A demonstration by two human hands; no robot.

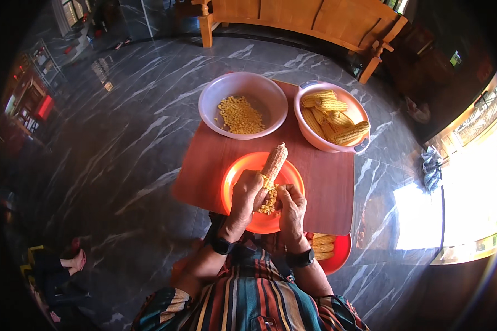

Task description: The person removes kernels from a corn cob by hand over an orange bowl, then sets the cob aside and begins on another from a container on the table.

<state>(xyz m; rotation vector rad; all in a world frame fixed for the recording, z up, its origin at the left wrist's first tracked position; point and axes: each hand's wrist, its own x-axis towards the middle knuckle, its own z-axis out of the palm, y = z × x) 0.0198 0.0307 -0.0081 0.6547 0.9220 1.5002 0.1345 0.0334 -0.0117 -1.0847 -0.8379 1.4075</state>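
Note:
My left hand (245, 193) is wrapped round a corn cob (274, 163) that tilts up and away from me. The upper part of the cob is stripped bare, and yellow kernels still show near my fingers. Beside it, my right hand (291, 203) is closed with thumb and fingers drawn together near the cob's lower end; what they hold, if anything, is hidden. Under both hands sits an orange bowl (234, 172), with loose kernels (269, 205) lying in it.
A pale basin (206, 106) of loose kernels stands at the table's far left. Far right is a pink basin (302, 122) of whole corn cobs (331, 118). A red basin (343, 255) with more cobs is below the brown table's (331, 193) near right edge. A wooden bench (292, 19) stands beyond.

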